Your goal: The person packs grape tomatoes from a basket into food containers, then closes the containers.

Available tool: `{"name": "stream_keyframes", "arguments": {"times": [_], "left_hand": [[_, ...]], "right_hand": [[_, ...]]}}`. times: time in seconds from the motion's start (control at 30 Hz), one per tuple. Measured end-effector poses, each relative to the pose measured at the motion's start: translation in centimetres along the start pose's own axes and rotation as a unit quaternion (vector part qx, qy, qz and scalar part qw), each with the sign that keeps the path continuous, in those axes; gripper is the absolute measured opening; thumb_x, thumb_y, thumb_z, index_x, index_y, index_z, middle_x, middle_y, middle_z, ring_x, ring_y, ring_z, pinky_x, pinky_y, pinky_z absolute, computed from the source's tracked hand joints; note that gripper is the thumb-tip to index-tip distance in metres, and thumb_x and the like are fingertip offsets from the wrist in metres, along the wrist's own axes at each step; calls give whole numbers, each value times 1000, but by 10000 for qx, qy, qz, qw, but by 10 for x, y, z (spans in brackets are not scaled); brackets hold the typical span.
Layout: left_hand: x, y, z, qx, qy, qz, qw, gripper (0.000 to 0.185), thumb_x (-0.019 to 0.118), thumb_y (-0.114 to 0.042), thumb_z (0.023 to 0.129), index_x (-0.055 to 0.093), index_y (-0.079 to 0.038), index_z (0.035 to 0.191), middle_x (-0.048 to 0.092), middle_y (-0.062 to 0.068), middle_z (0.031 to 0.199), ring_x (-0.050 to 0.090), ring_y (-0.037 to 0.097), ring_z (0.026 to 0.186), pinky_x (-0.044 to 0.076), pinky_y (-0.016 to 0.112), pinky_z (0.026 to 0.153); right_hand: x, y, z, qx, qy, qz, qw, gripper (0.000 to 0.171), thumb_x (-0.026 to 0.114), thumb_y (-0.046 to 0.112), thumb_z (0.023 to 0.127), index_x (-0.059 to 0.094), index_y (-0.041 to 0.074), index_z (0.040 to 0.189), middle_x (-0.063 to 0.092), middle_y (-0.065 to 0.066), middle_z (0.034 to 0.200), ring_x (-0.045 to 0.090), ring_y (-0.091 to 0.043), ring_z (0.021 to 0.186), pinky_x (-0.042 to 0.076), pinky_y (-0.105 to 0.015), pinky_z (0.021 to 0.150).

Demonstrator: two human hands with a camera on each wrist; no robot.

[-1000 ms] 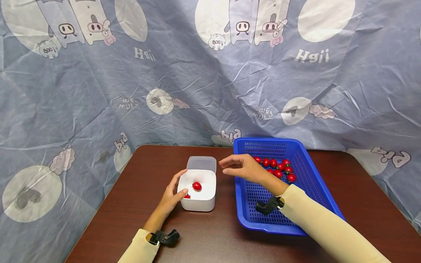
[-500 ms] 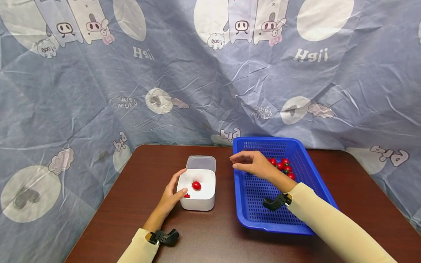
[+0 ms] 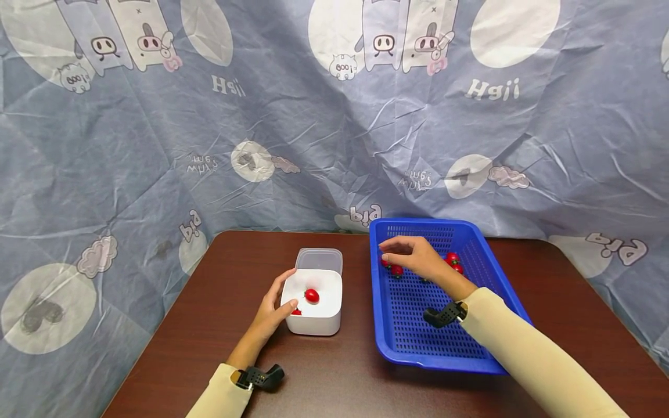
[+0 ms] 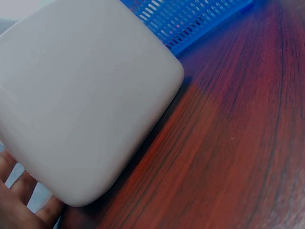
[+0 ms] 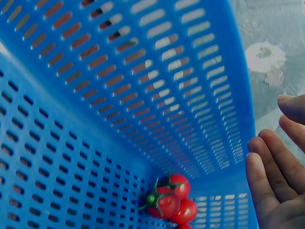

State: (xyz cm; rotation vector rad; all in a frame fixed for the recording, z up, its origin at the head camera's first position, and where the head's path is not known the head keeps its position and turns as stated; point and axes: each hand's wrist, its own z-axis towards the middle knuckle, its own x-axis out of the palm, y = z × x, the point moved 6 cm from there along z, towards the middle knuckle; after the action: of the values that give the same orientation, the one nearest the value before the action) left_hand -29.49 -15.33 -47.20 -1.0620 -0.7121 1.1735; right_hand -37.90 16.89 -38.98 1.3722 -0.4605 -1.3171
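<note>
On the left of the table, a white square plastic container (image 3: 313, 326) holds a red cherry tomato (image 3: 312, 296) in its middle and another at the near left corner. My left hand (image 3: 269, 310) grips its left side, thumb over the rim; in the left wrist view, fingers show at the container's (image 4: 90, 95) lower left. Over the far left part of a blue plastic basket (image 3: 384, 331) hovers my right hand (image 3: 418, 258), its fingers loosely bent with nothing between them. Below it lie several cherry tomatoes (image 3: 397, 271), partly hidden by the hand. Some tomatoes (image 5: 167, 204) sit in the basket's corner in the right wrist view.
A translucent lid (image 3: 320, 258) lies behind the white container. The dark brown wooden table (image 3: 209, 325) ends at a printed grey-blue cloth (image 3: 292, 116) hanging behind it. The basket's slotted wall (image 5: 143, 86) rises high beside the right hand.
My right hand has moved right, from between the container and the basket to over the basket, uncovering tomatoes at the left and covering others. The left hand and container have stayed put.
</note>
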Motion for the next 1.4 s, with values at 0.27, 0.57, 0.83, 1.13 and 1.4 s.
{"name": "stream_keyframes", "arguments": {"times": [0.27,0.57,0.83,1.13,1.4], "left_hand": [[-7,23,0,9,-108,-16,9999,66,58,-10,89,31,-13,149,40,18,144,43,41,122,48,30,90],[-6,24,-1,-54,-92,87,9999,65,60,-16,89,34,-20,149,42,12,143,46,30,121,50,33,88],[-5,24,-1,41,-113,7,9999,68,59,-11,88,30,-10,150,39,17,145,42,38,124,48,30,90],[-7,25,-1,-3,-140,135,9998,65,60,-15,89,34,-16,149,40,12,146,41,35,127,44,29,96],[-6,24,0,30,-96,-37,9999,66,59,-12,89,32,-15,149,40,17,144,42,41,123,48,30,91]], "right_hand": [[-10,-16,2,249,-228,-688,9971,31,75,18,85,70,4,112,70,-14,109,67,-23,98,50,-22,79],[-14,-36,2,527,-194,-1181,9914,35,74,17,85,68,0,115,68,-19,110,66,-28,98,51,-36,86],[-17,-46,-1,741,-74,-1463,9864,39,74,20,85,66,0,117,68,-18,112,65,-28,100,49,-46,88],[-16,-56,-1,692,110,-1600,9846,40,75,21,84,66,-1,116,68,-17,110,65,-28,98,50,-44,86],[-15,-64,-3,694,229,-1639,9838,40,77,18,81,66,-2,114,69,-19,109,66,-29,98,51,-43,86]]}}
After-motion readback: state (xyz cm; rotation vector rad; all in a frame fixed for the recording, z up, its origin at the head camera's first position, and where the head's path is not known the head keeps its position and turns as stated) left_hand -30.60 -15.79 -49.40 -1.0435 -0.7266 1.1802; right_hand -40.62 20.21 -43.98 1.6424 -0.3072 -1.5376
